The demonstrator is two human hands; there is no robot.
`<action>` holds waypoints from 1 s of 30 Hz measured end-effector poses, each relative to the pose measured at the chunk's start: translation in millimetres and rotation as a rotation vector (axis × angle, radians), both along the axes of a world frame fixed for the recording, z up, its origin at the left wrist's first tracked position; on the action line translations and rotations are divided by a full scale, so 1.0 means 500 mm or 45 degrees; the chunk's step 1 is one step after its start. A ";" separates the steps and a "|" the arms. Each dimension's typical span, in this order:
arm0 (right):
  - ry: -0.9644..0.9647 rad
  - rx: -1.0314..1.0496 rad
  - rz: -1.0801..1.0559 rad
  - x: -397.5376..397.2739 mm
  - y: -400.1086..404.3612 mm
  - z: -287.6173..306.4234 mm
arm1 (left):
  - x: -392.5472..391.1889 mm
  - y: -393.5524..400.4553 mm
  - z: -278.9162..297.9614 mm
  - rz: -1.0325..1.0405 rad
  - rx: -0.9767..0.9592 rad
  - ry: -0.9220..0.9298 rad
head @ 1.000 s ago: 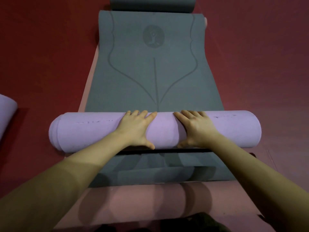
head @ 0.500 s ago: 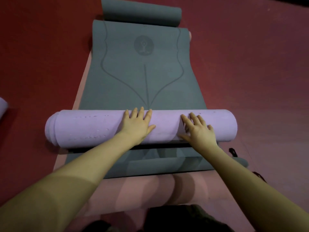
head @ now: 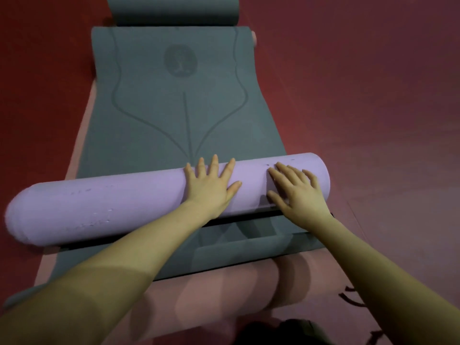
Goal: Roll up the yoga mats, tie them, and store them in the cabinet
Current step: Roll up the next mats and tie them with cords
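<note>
Lilac foam is showing on the outside of the rolled part of your yoga mat (head: pixel 99 210), which is lying crosswise on the mat's flat grey-green face (head: pixel 174 120), slightly tilted, its right end farther from you. A tree emblem (head: pixel 181 60) and curved lines are marking that flat stretch, which is lying over a pink mat (head: pixel 211 295) on the red floor (head: pixel 373 95). Your left hand (head: pixel 211 186) is pressing flat on the roll's middle, fingers spread. Your right hand (head: pixel 296 192) is resting near its right end, grip open, clasping nothing.
</note>
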State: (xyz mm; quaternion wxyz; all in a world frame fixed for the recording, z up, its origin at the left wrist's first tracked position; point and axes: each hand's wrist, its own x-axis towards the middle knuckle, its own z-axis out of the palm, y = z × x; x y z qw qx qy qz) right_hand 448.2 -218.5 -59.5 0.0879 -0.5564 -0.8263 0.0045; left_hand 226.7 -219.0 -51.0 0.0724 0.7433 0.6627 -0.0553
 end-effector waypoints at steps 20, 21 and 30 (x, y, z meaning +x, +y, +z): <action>0.216 -0.462 -1.025 0.292 -0.079 -0.174 | 0.326 0.076 -0.022 -0.143 0.142 0.109; 0.236 -0.443 -1.045 0.292 -0.075 -0.177 | 0.325 0.081 -0.019 -0.142 0.133 0.105; 0.949 -0.198 -1.050 0.260 -0.055 -0.097 | 0.296 0.105 -0.002 -0.264 0.005 0.170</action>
